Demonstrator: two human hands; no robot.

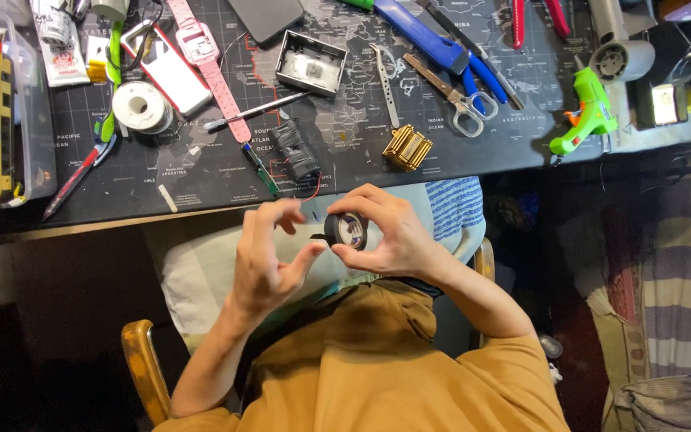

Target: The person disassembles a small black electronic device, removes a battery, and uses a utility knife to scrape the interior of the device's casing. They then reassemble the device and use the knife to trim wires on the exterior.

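The right hand [389, 232] is pinching a roll of black tape [346, 230] by its rim, fingers curled over the top and thumb underneath, holding it in the air just in front of the desk edge [121, 224] and above a pale cushion [201, 272] on the lap. The left hand [269, 256] is sitting just beside the roll with its fingers spread and half curled, clamped on nothing, its thumb tip nearly touching a short black tab sticking out of the roll's left side. To work that tab free well, I judge the right hand should be keeping the roll steady while the left thumb and forefinger are closing on the tab and drawing it straight out to the left, so the strip is not twisting or sticking to itself. Open room is lying to the left and below, over the cushion. Forward, the desk edge is close, with a small black-wrapped bundle [296, 156] and its red wire near it, and a green-handled tool [261, 168] beside that.
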